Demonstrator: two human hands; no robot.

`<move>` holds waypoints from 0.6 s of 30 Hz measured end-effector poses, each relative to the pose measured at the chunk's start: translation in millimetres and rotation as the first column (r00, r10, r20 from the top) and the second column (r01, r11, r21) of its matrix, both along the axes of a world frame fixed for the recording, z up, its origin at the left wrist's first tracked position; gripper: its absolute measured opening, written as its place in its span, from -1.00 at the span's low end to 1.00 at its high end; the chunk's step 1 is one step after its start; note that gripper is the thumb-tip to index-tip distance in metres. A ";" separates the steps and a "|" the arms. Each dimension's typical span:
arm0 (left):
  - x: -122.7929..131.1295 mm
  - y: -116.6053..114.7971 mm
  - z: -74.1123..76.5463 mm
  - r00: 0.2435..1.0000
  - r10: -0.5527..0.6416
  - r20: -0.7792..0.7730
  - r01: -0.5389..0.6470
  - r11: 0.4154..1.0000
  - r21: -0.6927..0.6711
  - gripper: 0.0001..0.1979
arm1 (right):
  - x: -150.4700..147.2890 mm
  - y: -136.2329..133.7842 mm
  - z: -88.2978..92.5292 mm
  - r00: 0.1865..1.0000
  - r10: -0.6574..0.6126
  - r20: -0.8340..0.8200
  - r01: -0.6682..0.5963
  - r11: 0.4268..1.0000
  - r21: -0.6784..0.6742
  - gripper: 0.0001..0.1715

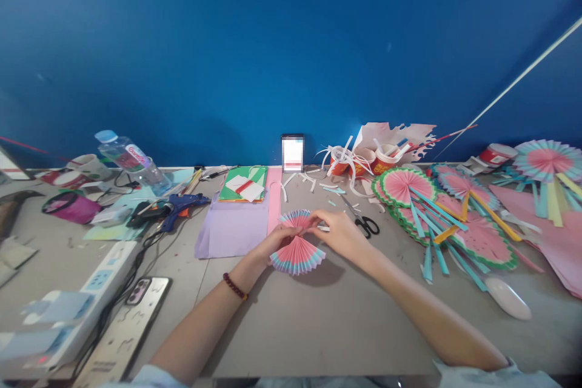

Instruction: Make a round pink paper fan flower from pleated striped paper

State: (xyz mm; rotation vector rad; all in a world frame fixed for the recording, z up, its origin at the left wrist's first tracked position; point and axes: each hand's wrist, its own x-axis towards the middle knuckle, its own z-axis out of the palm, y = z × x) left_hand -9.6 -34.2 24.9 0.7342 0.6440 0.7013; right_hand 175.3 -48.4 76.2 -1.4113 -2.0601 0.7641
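A pleated paper fan [297,256], pink with a blue and lilac edge, is held up over the middle of the table. My left hand [277,239] pinches it near its centre from the left, a beaded bracelet on the wrist. From the right, my right hand [334,229] has thumb and fingertips closed on the same centre. The pleats spread out above and below the fingers. Black-handled scissors [367,226] lie just beyond my right hand. Lilac paper [231,227] and a pink paper strip [274,194] lie beyond my left hand.
Finished paper fans [407,187] pile up at the right near a white computer mouse [508,298]. Paper cups [385,157] stand at the wall. On the left are a blue glue gun [182,209], a tilted bottle [134,160], a power strip [97,291] and a phone [130,333].
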 end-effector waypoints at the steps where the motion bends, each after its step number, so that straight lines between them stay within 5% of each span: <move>1: -0.1 0.1 -0.1 1.000 0.003 -0.005 -0.003 1.000 -0.005 -0.75 | 0.5 0.0 0.2 1.000 0.000 0.001 0.000 1.000 -0.006 -0.83; 10: -0.2 0.4 -4.5 1.000 0.013 -0.028 -0.013 1.000 -0.009 -0.76 | 4.5 0.9 2.7 0.996 -0.057 0.062 0.061 0.995 -0.074 -0.78; 18: -1.1 -2.7 10.3 0.995 -0.026 -0.093 0.029 0.999 0.033 -0.76 | 5.0 1.0 6.7 0.971 -0.139 0.194 0.145 0.989 -0.016 -0.77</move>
